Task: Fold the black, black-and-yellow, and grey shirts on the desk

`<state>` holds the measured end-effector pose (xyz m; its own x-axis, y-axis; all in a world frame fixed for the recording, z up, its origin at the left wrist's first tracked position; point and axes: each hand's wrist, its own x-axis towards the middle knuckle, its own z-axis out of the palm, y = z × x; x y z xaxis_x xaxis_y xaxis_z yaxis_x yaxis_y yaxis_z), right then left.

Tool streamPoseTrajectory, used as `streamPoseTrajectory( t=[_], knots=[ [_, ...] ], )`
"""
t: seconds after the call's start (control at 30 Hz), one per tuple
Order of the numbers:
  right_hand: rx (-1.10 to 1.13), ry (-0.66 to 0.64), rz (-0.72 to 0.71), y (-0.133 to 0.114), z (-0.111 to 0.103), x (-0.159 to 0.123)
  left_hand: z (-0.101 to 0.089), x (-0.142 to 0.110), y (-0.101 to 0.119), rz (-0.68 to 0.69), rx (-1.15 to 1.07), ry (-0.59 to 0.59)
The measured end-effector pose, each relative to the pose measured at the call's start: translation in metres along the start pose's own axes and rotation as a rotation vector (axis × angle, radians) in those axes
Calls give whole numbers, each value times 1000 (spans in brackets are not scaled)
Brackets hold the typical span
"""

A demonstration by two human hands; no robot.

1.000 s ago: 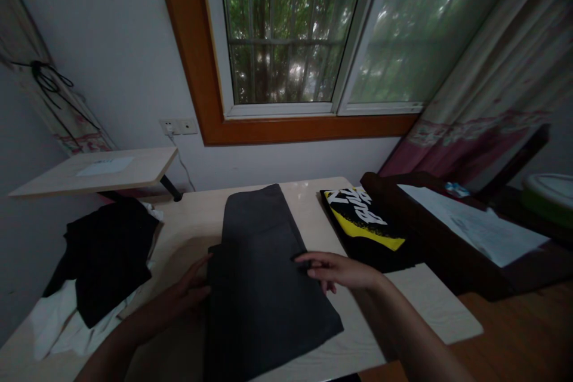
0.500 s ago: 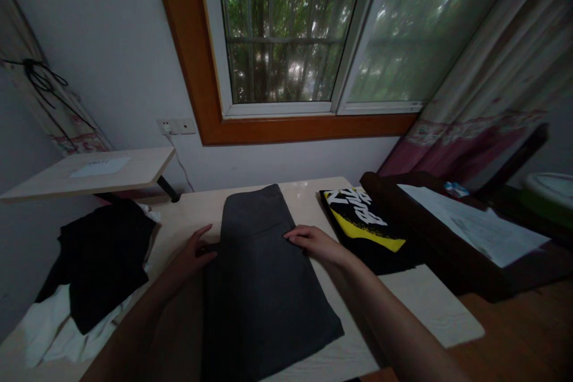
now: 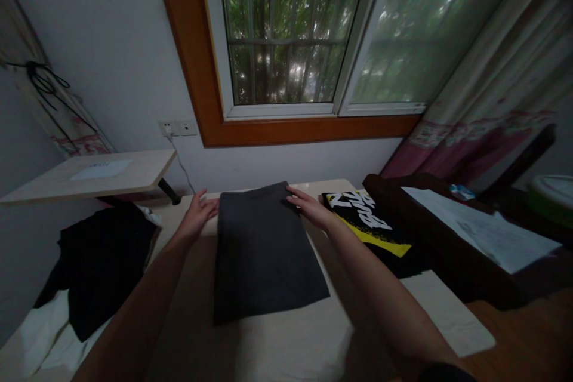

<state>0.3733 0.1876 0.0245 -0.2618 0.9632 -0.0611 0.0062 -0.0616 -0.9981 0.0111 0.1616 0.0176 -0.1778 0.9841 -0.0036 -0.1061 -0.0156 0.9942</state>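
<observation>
A dark grey garment [image 3: 264, 256], folded into a flat rectangle, lies on the pale table [image 3: 282, 346] in front of me. My left hand [image 3: 199, 213] is at its far left corner, with fingers stretched out and the tips at the cloth's edge. At the opposite far corner, my right hand [image 3: 308, 206] has its fingers extended along the edge, fingertips touching the fabric. Its thumb is mostly hidden. What kind of garment it is cannot be made out in the folded state.
On the right lies a folded black T-shirt [image 3: 364, 218] with yellow and white print, beside a dark brown piece of furniture [image 3: 430, 227] bearing a paper sheet [image 3: 478, 227]. To the left, black clothing [image 3: 107, 262] lies over white cloth [image 3: 49, 328], near a raised shelf [image 3: 147, 167].
The near part of the grey garment has been folded away from me, making the rectangle shorter. Both hands have moved from its middle to its far corners, and the right fingers have straightened.
</observation>
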Motion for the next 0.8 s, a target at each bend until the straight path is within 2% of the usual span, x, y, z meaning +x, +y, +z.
streamPoseTrajectory(
  t=[0.13,0.23,0.33,0.43,0.57,0.8],
  knots=[
    [-73,-27,102,26,4,3,-6,6,-39,-93,260,-11],
    [-182,48,41,42,8,0,-12,2,-52,-49,542,-20],
    [-400,134,-106,52,11,-1,-11,-8,-52,-39,715,-69],
    [-568,158,-190,56,13,-3,-7,-19,-49,-37,667,-195],
    [-609,132,-189,55,15,-12,-6,-32,-48,-27,520,-304],
    [-594,-25,-155,48,15,-46,-21,-66,-31,-16,785,-365]
  ],
)
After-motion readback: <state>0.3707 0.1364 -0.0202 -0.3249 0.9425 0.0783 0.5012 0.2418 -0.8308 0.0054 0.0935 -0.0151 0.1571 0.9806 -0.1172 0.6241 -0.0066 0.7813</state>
